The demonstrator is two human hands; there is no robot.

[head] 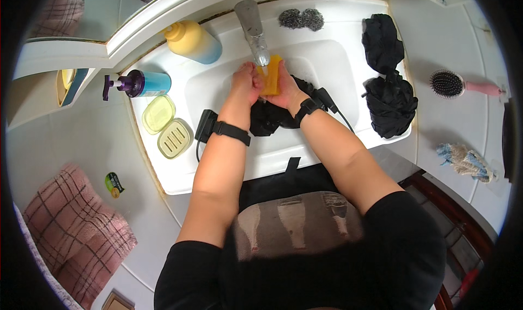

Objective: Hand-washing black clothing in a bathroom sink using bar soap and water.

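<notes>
Under the chrome faucet (251, 30), my right hand (289, 90) holds a yellow-orange bar of soap (270, 79) along its right side. My left hand (247, 82) is at the bar's left edge, its fingers curled in; nothing shows inside them. A short pale streak, seemingly water, runs from the spout to the bar. Wet-looking black cloth (267, 118) lies in the sink basin (333, 71) beneath my hands, partly hidden by them. Each wrist wears a black strap with a small cabled device.
Steel scouring pads (301, 19) lie behind the faucet. Two black cloth bundles (390, 105) rest on the right rim. Along the left stand a yellow-blue bottle (194, 42), a blue pump bottle (153, 83) and an opened soap box (175, 138). A hairbrush (447, 84) hangs on the right wall.
</notes>
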